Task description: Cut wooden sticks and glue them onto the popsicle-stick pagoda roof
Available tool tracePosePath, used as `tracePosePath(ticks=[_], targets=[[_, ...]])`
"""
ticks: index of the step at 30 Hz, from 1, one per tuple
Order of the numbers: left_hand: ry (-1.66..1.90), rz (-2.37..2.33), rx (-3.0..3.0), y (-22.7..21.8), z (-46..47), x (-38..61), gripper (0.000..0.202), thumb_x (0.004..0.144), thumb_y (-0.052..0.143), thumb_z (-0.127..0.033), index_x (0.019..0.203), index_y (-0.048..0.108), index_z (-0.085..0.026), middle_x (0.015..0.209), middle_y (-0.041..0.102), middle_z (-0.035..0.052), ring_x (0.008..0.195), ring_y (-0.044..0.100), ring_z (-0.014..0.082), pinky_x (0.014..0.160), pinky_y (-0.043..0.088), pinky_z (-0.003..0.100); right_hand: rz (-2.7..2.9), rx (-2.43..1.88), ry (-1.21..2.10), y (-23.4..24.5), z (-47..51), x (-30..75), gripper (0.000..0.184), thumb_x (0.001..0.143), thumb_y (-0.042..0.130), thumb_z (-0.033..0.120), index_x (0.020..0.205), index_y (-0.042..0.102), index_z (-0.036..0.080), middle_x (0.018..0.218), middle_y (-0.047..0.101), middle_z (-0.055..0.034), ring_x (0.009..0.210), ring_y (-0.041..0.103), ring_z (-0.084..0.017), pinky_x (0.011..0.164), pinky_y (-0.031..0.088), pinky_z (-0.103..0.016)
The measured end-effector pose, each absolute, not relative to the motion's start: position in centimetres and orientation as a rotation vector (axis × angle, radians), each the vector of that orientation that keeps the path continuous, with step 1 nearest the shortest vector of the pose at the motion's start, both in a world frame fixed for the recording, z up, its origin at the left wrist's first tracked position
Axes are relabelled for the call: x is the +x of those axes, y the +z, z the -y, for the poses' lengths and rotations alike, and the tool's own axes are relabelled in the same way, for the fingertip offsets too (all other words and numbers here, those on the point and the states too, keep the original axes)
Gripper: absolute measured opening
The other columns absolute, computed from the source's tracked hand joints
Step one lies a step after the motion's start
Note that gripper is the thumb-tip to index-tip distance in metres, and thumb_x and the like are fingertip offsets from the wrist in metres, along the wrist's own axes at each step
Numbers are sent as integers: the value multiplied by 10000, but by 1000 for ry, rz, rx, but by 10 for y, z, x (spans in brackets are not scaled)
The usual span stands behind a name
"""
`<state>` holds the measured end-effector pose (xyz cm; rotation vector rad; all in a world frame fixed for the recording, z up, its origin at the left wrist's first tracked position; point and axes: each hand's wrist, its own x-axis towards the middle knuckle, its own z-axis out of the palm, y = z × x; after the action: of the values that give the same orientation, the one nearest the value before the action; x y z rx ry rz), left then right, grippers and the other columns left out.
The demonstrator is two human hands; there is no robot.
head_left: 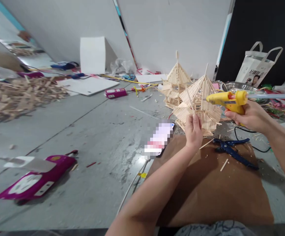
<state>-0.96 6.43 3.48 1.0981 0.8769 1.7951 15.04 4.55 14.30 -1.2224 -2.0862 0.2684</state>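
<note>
My left hand (193, 129) is closed, its fingers pinching a thin wooden stick (189, 100) that points up in front of a pagoda-like model (201, 93) built of wooden sticks. Whether the hand also touches the model is unclear. My right hand (252, 116) is wrapped round the grip of a yellow hot glue gun (227, 99), and a long clear glue stick (272, 96) comes out of its back. The gun's nozzle points left, close to the model's roof. Behind stands a second stick model (177, 77). Blue-handled cutters (233, 152) lie below on a brown sheet (213, 193).
Left of my left hand lies a phone (159, 139) with a cable. A magenta power strip (39, 178) sits at the front left, another power strip (116, 93) farther back. Wooden sticks (22, 95) are heaped at far left. A white bag (256, 65) stands at the back right.
</note>
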Motion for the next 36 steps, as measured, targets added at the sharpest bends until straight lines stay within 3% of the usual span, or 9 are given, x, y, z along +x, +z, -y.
tracePosePath(ticks=[11,36], targets=[[1788,-889,1136,30,-70,-11,382,819,413,-531,638,355,-199,548,348,-46,474,317,65,434,285,201,2269,-1235,49,147,-55,138,292,769,545,480,828,606,200,689,608,-38,662,573,-189,574,431,-308],[1758,-887,1124,36,-70,-14,366,811,450,-504,633,365,-197,533,345,-51,476,310,64,455,285,209,2270,-1331,10,145,-56,138,353,770,521,499,866,624,175,750,636,-49,698,592,-202,628,464,-340]])
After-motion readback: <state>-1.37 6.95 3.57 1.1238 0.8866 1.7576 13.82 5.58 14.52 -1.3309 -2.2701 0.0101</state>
